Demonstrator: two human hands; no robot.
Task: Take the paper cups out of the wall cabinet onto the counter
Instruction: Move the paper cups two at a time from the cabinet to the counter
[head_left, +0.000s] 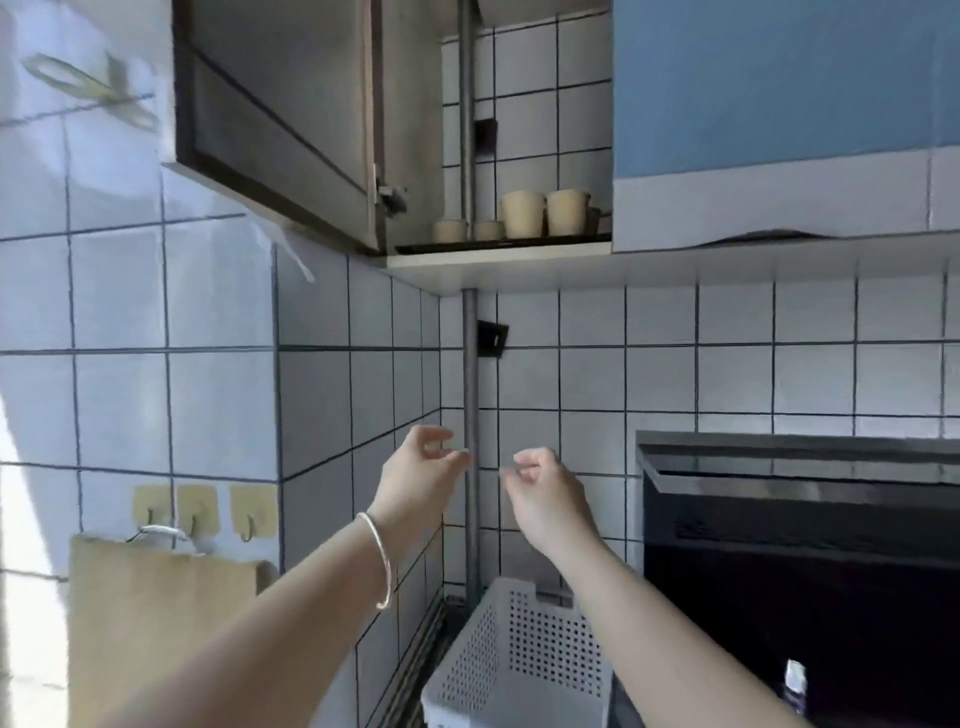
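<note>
Head view: paper cups (522, 214) sit in open wall cabinet (291, 130).

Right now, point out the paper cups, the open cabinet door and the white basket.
paper cups (523, 214), head view, side of a tall cup
cabinet door (280, 124), head view, inner panel
white basket (524, 660), head view, perforated wall

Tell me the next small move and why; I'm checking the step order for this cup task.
Probably raise the right hand toward the two tall beige paper cups on the open wall cabinet's shelf. The cabinet door is swung open, both hands hang below the shelf holding nothing, the left hand included, and the cups stand near the front edge.
</note>
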